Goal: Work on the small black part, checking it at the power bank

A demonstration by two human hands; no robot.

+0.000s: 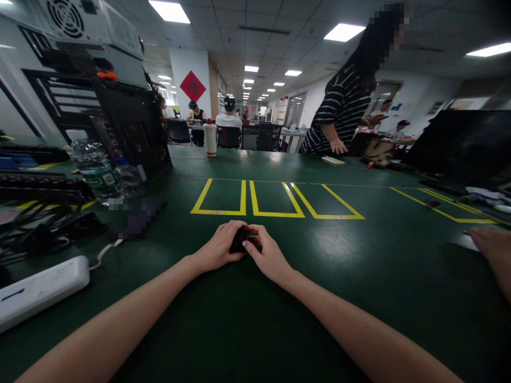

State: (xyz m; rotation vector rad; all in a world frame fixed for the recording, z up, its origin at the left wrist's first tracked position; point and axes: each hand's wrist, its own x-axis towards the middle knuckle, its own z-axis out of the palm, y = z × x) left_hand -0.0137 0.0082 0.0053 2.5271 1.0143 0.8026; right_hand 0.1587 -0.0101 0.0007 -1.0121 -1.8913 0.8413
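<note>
Between my two hands is a small black block-like object (238, 240), too dark and too covered by fingers to make out its kind. My left hand (220, 244) wraps round its left side and top, fingers closed. On the other side, my right hand (268, 254) pinches its right edge with thumb and forefinger. Both hands are low over the green tabletop (239, 319), just on the near side of the yellow tape outlines (277, 215).
A white power strip (43, 290), black cables (51, 229) and water bottles (93, 167) lie or stand left, before a computer case (131, 127). A white cup (210, 139) stands at the far edge. Someone's hand (493, 244) rests at right; a person in stripes (343, 101) stands opposite.
</note>
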